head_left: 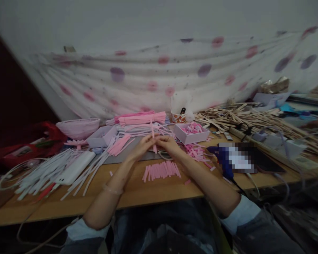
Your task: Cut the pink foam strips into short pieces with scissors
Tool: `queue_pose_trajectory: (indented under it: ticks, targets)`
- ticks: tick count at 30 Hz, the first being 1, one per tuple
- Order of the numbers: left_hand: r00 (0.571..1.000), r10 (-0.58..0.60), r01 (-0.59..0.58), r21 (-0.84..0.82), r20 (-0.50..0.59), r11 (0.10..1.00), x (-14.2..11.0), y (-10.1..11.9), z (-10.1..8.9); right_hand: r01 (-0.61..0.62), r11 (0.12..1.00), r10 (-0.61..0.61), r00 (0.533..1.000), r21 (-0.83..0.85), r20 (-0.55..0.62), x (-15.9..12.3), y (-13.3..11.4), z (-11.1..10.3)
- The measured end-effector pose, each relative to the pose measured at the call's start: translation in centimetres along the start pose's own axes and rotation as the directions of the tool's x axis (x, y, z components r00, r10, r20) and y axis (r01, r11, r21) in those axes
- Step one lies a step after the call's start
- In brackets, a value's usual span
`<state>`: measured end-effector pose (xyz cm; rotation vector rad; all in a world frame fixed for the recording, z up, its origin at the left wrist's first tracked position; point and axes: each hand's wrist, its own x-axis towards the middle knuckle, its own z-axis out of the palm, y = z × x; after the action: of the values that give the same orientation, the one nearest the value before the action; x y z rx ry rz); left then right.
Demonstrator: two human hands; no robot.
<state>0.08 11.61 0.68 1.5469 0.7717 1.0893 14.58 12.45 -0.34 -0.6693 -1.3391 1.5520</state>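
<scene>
A pink pipe cleaner (152,127) stands nearly upright between my hands, its lower end showing below the fingers. My left hand (143,145) pinches it from the left, and my right hand (170,146) closes on it from the right, fingertips meeting. Just below them, a row of short cut pink pieces (161,171) lies on the wooden table (137,195). Behind the hands is a grey mat (119,157), partly covered by long pink pipe cleaners (119,144). A dark, rounded object under my right hand is mostly hidden.
Bundled pink stems (141,119) lie at the back. A white box (192,133) holds pink bits, with more scattered beside it. A blue glue gun (224,160) and phone (267,158) lie right, near cables and wooden sticks (243,118). White stems (47,169) and a basket (78,128) are left.
</scene>
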Motion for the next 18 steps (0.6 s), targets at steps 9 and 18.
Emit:
queue_pose_trajectory:
  ticks: [9, 18]
  targets:
    - [0.931, 0.364, -0.313, 0.515, 0.002, 0.798, -1.2, 1.0, -0.2, 0.027, 0.991, -0.008, 0.989, 0.127, -0.146, 0.0, -0.6, -0.7]
    - [0.921, 0.388, -0.304, 0.573, -0.028, 0.761, -1.1, 0.9, -0.4, 0.004, 0.994, 0.012, 0.990, 0.108, -0.144, 0.1, -0.1, -0.9]
